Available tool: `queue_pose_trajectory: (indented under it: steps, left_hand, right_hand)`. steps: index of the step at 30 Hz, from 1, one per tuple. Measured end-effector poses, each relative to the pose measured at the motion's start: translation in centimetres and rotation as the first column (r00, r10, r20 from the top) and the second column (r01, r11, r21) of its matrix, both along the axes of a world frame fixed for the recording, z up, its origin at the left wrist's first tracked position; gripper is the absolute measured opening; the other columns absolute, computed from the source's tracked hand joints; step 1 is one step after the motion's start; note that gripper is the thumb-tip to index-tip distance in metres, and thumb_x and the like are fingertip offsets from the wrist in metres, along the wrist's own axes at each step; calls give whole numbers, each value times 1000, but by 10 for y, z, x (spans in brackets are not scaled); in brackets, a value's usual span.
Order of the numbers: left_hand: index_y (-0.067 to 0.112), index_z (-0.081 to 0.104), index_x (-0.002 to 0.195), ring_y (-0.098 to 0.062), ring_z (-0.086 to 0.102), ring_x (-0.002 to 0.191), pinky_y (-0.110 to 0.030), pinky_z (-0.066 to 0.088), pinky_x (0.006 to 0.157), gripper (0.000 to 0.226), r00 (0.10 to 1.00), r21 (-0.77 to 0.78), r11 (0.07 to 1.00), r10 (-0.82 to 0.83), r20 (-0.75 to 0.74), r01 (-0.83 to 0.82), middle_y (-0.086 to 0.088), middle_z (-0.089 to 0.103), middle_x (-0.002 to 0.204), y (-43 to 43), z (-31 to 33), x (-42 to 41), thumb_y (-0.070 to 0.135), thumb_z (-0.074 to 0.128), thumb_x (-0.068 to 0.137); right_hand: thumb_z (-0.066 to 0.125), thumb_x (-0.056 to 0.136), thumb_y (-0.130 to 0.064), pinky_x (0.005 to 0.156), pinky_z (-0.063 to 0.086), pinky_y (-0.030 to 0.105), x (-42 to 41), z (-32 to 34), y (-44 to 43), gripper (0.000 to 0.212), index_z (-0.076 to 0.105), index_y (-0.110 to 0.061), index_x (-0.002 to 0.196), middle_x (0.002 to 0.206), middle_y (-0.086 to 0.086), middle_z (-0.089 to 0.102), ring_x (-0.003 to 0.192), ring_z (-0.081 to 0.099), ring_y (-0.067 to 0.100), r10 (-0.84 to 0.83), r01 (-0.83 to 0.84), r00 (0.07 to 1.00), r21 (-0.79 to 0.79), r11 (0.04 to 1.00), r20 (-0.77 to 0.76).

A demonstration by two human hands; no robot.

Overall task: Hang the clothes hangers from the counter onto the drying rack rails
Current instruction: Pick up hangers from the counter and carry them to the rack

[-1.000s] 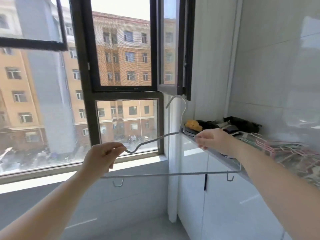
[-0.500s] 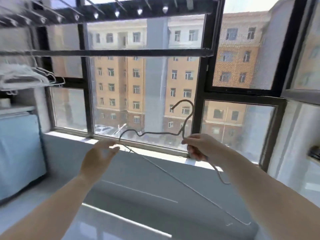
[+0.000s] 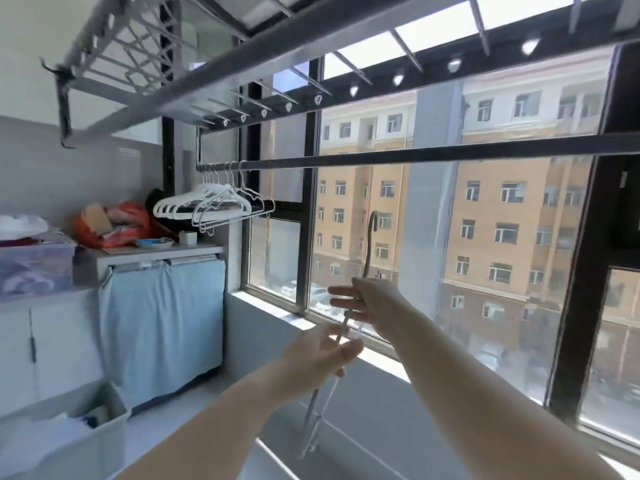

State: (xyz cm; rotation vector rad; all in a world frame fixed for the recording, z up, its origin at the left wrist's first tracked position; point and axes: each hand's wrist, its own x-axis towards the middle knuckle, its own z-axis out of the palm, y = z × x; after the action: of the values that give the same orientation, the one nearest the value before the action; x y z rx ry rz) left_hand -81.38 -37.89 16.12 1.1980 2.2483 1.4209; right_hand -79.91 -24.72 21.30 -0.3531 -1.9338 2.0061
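Observation:
A thin metal wire hanger is held edge-on in front of the window, hook up and body slanting down to the lower left. My right hand grips it just below the neck. Lower down, my left hand has its fingers round the wires. The hook is well below the dark drying rack rail that runs across the window. At the rail's left end hang several white and wire hangers. The counter with the other hangers is out of view.
An overhead rack frame with rows of pegs spans the ceiling. At left stand a cabinet with a blue curtain, clutter and an orange bag on top, a clear storage box and a grey bin on the floor.
The view has swung left and up toward the rack. The hanger has turned from side-on to edge-on and risen, and my left hand has gone from touching its shoulder to holding its lower wires.

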Motion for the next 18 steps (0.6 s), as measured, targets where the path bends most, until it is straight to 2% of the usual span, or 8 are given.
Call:
queue_pose_trajectory:
  steps: [3, 5, 8, 9, 11, 13, 15, 18]
  left_hand:
    - [19, 48, 118, -1, 58, 48, -15, 45, 49, 31, 992, -31, 992, 125, 17, -125, 6, 59, 75, 1, 8, -30, 29, 56, 89]
    - [17, 55, 105, -2, 52, 40, -15, 43, 44, 14, 976, -33, 976, 215, 38, -214, 3, 57, 71, -8, 11, -51, 17, 47, 94]
    - [18, 54, 83, -7, 50, 43, -18, 44, 48, 17, 948, -13, 948, 318, 37, -317, 1, 55, 71, -31, 15, -78, 16, 43, 96]
    - [18, 53, 82, -8, 50, 45, -19, 43, 49, 19, 935, -9, 935, 354, 37, -353, 1, 54, 71, -39, 16, -88, 16, 42, 96]
    - [19, 52, 78, -11, 50, 46, -21, 42, 49, 23, 899, 1, 899, 437, 17, -437, 0, 53, 70, -53, 17, -114, 14, 39, 97]
    - [20, 53, 74, -12, 50, 45, -23, 42, 50, 27, 860, 19, 862, 508, -43, -507, 0, 55, 70, -68, 20, -141, 16, 39, 96]
    - [19, 54, 75, -12, 49, 45, -23, 42, 54, 26, 832, 28, 841, 539, -131, -540, 1, 57, 72, -82, 24, -171, 18, 39, 96]
    - [17, 55, 84, -11, 48, 52, -26, 42, 63, 21, 786, 38, 819, 562, -259, -573, -2, 62, 80, -99, 32, -216, 19, 39, 97]
  right_hand:
    - [32, 101, -10, 48, 43, 21, -42, 9, -8, 16, 46, -3, 106, 46, -7, 64, 40, 61, 4, 45, -44, 999, 44, 998, -18]
    - [34, 101, -10, 51, 43, 21, -67, 14, -13, 21, 45, 1, 114, 44, -8, 63, 39, 59, 2, 69, -67, 997, 91, 994, -22]
    - [36, 100, -12, 55, 45, 21, -102, 19, -26, 24, 46, 2, 117, 47, -9, 64, 44, 61, 4, 104, -100, 995, 151, 983, -14]
    - [37, 100, -13, 58, 46, 22, -112, 20, -32, 24, 47, 2, 116, 52, -8, 67, 49, 62, 7, 110, -107, 994, 174, 979, -9]
    - [38, 100, -13, 62, 46, 24, -134, 24, -43, 25, 49, 3, 114, 74, -3, 70, 58, 60, 11, 115, -113, 993, 221, 969, 0]
    - [40, 99, -13, 64, 47, 24, -158, 28, -52, 21, 55, 1, 102, 92, 5, 70, 57, 61, 9, 110, -109, 994, 273, 956, 13]
    - [42, 98, -10, 64, 45, 23, -181, 34, -59, 20, 60, -2, 94, 97, 10, 71, 55, 60, 6, 90, -93, 996, 330, 939, 24]
    - [42, 97, -7, 61, 41, 21, -219, 43, -68, 26, 55, 1, 118, 107, 15, 67, 62, 57, 8, 44, -32, 999, 404, 914, -21]
